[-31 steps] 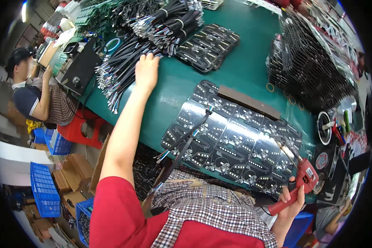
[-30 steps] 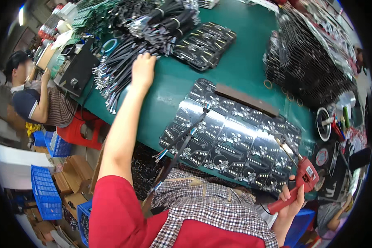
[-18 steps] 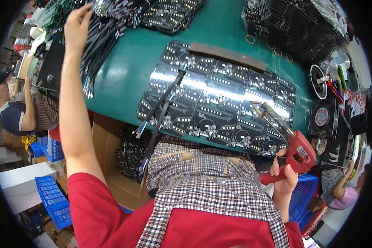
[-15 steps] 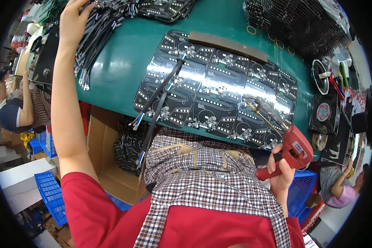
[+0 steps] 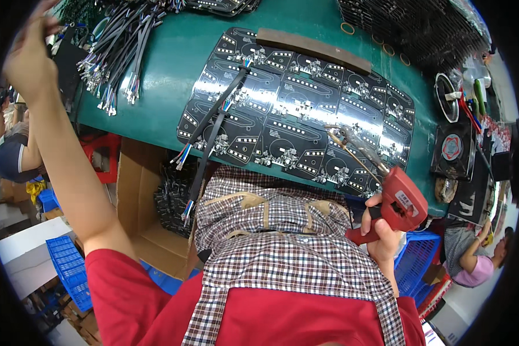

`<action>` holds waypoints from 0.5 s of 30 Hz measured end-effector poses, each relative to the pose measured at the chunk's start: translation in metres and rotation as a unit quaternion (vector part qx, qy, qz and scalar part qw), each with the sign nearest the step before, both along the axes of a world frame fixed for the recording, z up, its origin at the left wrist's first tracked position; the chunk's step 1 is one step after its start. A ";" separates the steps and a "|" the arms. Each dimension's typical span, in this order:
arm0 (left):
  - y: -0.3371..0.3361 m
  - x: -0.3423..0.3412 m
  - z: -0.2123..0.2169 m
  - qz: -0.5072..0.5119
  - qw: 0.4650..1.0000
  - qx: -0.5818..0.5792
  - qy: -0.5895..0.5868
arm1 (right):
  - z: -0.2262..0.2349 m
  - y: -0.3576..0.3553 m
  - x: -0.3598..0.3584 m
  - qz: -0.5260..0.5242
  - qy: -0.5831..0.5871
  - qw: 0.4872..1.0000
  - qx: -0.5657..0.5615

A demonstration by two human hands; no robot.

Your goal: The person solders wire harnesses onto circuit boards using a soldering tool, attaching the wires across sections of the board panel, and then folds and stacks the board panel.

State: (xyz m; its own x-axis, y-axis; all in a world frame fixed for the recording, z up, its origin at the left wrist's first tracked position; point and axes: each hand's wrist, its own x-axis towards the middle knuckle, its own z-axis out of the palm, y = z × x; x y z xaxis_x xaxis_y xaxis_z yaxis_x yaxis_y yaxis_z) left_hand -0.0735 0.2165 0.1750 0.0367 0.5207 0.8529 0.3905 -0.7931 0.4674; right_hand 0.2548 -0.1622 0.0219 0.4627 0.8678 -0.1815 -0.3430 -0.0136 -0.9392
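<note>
My right hand (image 5: 384,239) grips a red soldering gun (image 5: 405,200) by its handle. The gun's metal tip and thin feed tube point up and left over a panel of black circuit boards (image 5: 297,124). Two black cables (image 5: 209,153) with coloured wire ends lie across the panel's left part and hang past the table edge. My left hand (image 5: 33,69) is raised at the far upper left, its fingers smeared by motion and partly cut by the dark rim. It is left of a loose bundle of black cables (image 5: 130,40) with coloured, bare-tipped ends.
A brown bar (image 5: 314,49) lies along the panel's far edge on the green table (image 5: 167,75). Stacked boards (image 5: 415,29) and several rings stand at the far right, with a fan (image 5: 452,149) below. An open cardboard box (image 5: 135,193) sits under the table; co-workers sit at both sides.
My left hand has moved left, off the cable bundle. The gun in my right hand has shifted slightly left. The whole view has also shifted a little.
</note>
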 end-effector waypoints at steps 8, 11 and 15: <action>-0.233 0.102 -0.152 -0.163 0.905 -0.159 0.359 | -0.001 -0.009 0.001 0.030 0.030 0.999 -0.033; -0.246 0.105 -0.172 -0.139 0.913 -0.145 0.356 | 0.000 -0.011 0.004 0.107 0.030 0.991 -0.081; -0.242 0.111 -0.182 -0.089 0.932 -0.179 0.303 | -0.003 -0.014 0.005 0.142 0.015 0.984 -0.105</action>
State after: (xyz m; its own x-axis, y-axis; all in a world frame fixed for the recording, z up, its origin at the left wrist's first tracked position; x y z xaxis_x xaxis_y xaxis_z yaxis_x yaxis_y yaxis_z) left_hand 0.0378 -0.0252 -0.0067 0.5688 0.7068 0.4207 0.5451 -0.7069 0.4507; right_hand 0.2598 -0.1758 0.0187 0.1982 0.9033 -0.3806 -0.3246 -0.3059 -0.8950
